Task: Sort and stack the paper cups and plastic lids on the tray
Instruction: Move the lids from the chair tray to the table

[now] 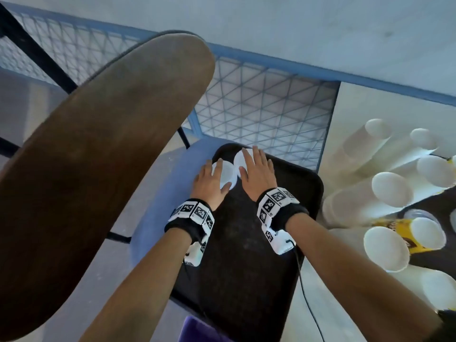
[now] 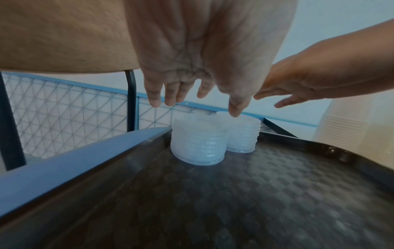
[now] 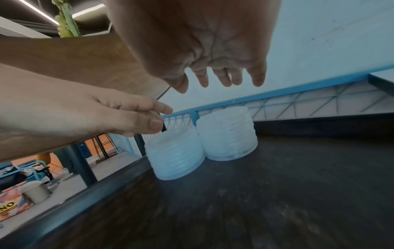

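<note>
Two stacks of clear plastic lids stand side by side in the far left corner of the dark tray (image 1: 249, 243). The nearer left lid stack (image 1: 226, 174) (image 2: 199, 146) (image 3: 176, 156) lies under my left hand (image 1: 209, 180) (image 2: 192, 101), which hovers just above it with fingers spread. Over the farther right lid stack (image 1: 240, 160) (image 2: 243, 136) (image 3: 227, 136) my right hand (image 1: 254, 169) (image 3: 221, 80) floats with fingers straight. Neither hand grips anything. Long stacks of white paper cups (image 1: 385, 193) lie beside the tray on the right.
A brown chair seat (image 1: 93, 156) fills the left of the head view. A blue-framed mesh panel (image 1: 259, 104) stands behind the tray. A yellow printed package (image 1: 394, 228) lies among the cups. A black cable (image 1: 308, 292) trails from my right wrist.
</note>
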`<state>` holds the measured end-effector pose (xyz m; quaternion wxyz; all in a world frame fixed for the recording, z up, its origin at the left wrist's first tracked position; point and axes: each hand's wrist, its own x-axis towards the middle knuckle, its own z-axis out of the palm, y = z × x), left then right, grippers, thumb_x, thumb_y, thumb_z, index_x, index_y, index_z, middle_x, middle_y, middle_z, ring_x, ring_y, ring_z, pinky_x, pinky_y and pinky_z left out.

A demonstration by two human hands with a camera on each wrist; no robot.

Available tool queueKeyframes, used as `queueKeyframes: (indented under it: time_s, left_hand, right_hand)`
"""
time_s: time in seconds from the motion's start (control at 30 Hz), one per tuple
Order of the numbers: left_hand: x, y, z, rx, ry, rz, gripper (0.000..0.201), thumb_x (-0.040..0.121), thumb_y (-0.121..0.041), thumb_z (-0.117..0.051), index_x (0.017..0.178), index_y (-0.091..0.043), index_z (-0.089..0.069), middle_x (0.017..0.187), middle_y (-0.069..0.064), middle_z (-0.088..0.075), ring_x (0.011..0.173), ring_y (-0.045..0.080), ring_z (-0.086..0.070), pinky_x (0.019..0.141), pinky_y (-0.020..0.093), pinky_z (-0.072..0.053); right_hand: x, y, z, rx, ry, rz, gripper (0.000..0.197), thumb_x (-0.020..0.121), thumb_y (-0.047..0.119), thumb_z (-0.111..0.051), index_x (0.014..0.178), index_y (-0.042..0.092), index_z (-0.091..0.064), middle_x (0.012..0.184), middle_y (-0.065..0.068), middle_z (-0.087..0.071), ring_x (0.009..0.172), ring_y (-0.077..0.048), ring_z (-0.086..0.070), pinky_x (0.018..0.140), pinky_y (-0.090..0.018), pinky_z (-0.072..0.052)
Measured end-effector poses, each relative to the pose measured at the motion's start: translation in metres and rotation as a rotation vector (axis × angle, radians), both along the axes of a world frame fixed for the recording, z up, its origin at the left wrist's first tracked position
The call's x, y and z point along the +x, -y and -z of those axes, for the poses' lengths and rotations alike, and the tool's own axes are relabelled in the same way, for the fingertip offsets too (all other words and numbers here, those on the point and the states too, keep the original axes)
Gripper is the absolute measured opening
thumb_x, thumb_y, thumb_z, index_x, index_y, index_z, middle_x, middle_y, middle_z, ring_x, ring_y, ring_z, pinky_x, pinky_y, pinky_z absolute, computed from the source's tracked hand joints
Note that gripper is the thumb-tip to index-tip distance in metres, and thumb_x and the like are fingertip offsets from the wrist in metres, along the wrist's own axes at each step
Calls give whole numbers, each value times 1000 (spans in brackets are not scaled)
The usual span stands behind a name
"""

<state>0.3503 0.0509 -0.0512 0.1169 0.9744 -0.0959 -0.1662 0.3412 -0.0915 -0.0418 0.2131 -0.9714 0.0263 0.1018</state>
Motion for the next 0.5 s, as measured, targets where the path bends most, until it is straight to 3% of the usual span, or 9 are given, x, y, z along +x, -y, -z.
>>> queueKeyframes:
  time_s: [0.3, 0.5]
  left_hand:
    - [22, 8, 21, -29, -8, 46, 73, 93, -39, -48, 148, -11, -9, 156, 12, -13, 143, 27, -17, 115, 40, -21]
    - [10, 3, 21, -30, -20, 21, 74, 91, -34, -55, 147, -11, -14, 153, 13, -21, 139, 28, -24, 111, 40, -28]
  right_hand:
    - [33, 2, 29, -74, -103, -75, 52, 100, 31, -28, 148, 28, -9, 158, -6, 5, 145, -29, 6, 116, -52, -5]
    - [15, 2, 30, -36, -83, -32, 52, 98, 26, -38, 146, 26, -19, 156, -10, -8, 144, -32, -2, 115, -52, -12]
